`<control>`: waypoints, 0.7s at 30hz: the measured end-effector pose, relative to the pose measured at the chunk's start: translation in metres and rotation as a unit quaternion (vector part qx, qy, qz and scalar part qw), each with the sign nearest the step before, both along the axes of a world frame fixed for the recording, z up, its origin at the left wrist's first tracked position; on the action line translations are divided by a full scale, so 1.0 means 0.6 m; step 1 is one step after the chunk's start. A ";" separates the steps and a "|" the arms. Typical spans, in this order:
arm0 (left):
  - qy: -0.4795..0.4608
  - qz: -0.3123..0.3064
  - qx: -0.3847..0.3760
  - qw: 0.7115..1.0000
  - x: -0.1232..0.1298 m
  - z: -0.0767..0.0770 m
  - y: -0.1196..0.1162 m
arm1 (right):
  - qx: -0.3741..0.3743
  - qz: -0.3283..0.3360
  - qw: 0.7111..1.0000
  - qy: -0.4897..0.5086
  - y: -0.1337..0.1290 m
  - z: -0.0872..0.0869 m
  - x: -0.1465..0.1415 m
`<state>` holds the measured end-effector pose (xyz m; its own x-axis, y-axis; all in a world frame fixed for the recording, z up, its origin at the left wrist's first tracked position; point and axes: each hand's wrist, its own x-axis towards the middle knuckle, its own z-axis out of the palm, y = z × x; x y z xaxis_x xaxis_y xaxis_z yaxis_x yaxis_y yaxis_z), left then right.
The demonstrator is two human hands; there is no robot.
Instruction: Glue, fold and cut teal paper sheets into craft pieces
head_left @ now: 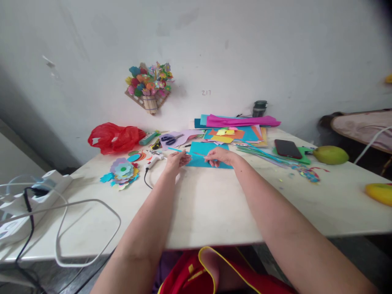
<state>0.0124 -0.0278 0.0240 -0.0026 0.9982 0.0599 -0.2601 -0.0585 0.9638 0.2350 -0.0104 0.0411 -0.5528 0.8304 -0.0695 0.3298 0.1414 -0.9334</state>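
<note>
My left hand (179, 160) is closed on a thin blue strip (175, 150), which sticks out to the left past the fingers. My right hand (219, 156), to its right, has its fingers curled together. A slim greyish piece (197, 154) reaches from it toward the left hand; its kind is too small to make out. Both hands are just above a bright blue paper sheet (197, 147) on the table. Left of my left hand lies a white glue gun (155, 158) with a black cord. Scissors (171, 139) with dark handles rest on purple paper behind it.
Layered paper flowers (122, 170) and a red plastic bag (114, 138) are on the left. Stacked coloured papers (241, 121) lie at the back. Thin strips (266, 155), a phone (288, 148) and a mango (330, 155) are on the right. A power strip (39, 200) trails cables.
</note>
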 end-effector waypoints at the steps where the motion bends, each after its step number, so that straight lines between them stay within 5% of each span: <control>1: 0.001 0.007 0.003 1.000 0.001 0.000 0.000 | 0.005 -0.002 1.000 -0.004 -0.001 0.002 -0.002; 6: -0.001 0.041 -0.004 0.999 0.014 0.000 -0.003 | 0.160 -0.080 0.973 -0.145 -0.008 0.013 -0.038; 11: -0.002 0.031 -0.019 0.999 0.033 0.000 -0.008 | 0.383 -0.140 0.856 -0.317 -0.024 0.021 -0.080; 14: -0.011 0.029 -0.013 0.999 0.037 -0.002 -0.007 | 0.419 -0.123 0.823 -0.364 -0.028 0.022 -0.085; 21: 0.014 0.027 -0.011 0.999 0.036 0.003 -0.007 | 0.400 -0.183 0.822 -0.361 -0.016 0.029 -0.054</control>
<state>0.0341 -0.0320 0.0256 -0.0557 0.9977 0.0395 -0.2307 -0.0514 0.9717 0.2025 -0.0200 0.0588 -0.3100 0.8717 0.3797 0.9143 0.3828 -0.1323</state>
